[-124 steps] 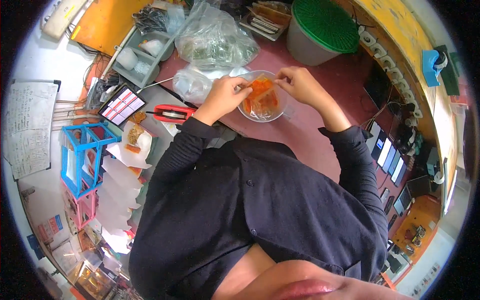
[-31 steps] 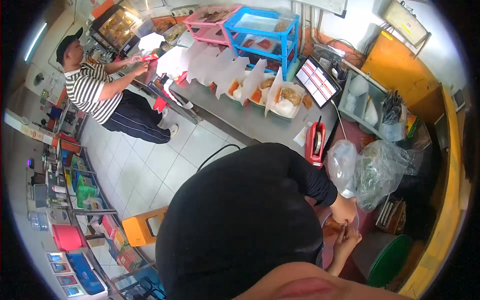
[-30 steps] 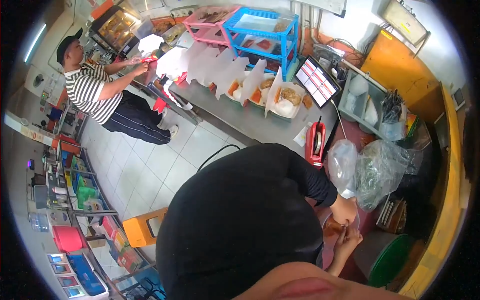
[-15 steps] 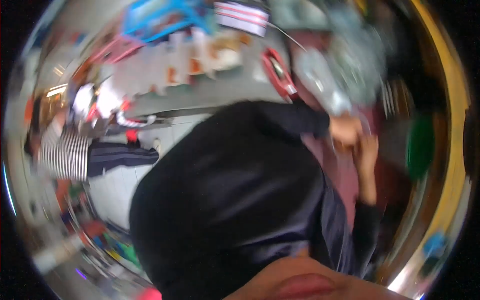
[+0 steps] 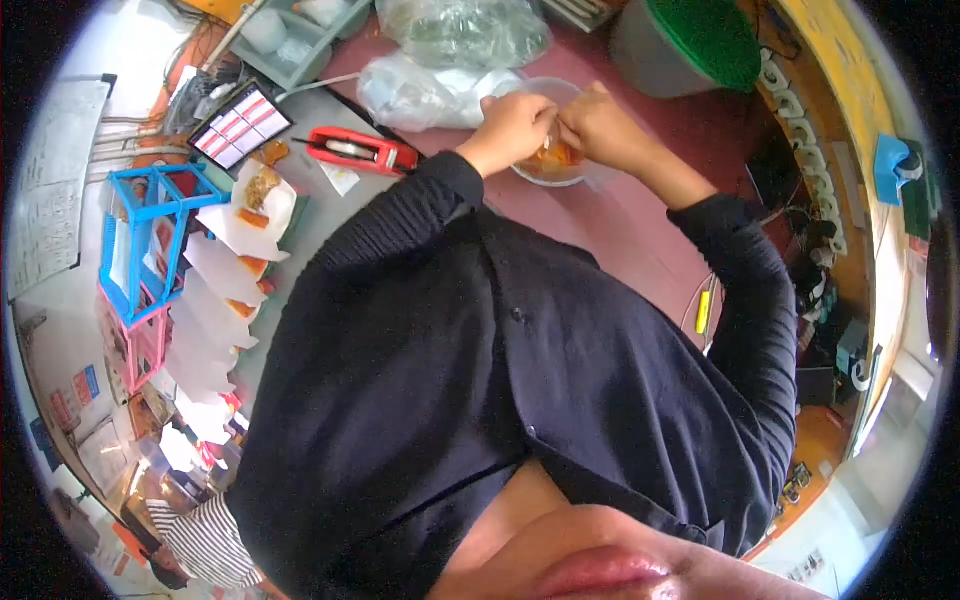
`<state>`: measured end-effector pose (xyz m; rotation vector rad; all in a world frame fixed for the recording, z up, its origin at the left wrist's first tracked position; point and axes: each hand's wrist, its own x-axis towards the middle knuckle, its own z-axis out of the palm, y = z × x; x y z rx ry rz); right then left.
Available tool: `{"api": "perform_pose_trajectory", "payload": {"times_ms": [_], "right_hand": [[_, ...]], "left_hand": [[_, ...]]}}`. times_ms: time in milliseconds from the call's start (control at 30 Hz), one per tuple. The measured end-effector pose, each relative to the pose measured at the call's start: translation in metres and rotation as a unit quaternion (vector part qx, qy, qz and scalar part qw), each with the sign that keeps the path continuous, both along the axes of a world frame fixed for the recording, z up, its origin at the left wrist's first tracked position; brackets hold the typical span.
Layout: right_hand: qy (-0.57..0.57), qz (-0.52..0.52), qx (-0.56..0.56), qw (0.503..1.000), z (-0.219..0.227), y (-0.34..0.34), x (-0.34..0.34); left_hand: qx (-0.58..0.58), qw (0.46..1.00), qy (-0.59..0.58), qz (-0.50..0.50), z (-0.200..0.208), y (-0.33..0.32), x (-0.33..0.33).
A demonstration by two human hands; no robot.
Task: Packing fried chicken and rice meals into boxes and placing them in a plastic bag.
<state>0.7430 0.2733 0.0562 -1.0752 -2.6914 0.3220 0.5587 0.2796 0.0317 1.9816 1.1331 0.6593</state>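
Dark red countertop [image 5: 640,215] is carrying a round clear plastic bowl [image 5: 550,172] of orange food at its far side. Both hands are meeting over the bowl: the left hand [image 5: 512,128] is curling over its left rim, and the right hand [image 5: 598,125] is pinching the orange contents, fingertips nearly touching.
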Motion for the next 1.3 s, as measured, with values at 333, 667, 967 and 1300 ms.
{"api": "perform_pose_trajectory", "payload": {"times_ms": [333,667,967,1300], "right_hand": [[0.035,0.004,0.030,0.999,0.025,0.013,0.002],[0.078,-0.049,0.051,0.994,0.014,-0.001,0.014],[0.139,-0.276,0.097,0.946,0.008,-0.039,0.019],[0.137,-0.370,0.015,0.919,-0.010,-0.046,-0.013]], "left_hand": [[-0.043,0.992,-0.117,-0.019,0.007,0.016,-0.011],[-0.086,0.990,-0.088,-0.065,-0.002,0.029,-0.024],[-0.164,0.943,-0.290,0.014,0.016,0.040,-0.058],[-0.290,0.854,-0.404,0.155,0.018,-0.032,-0.170]]}}
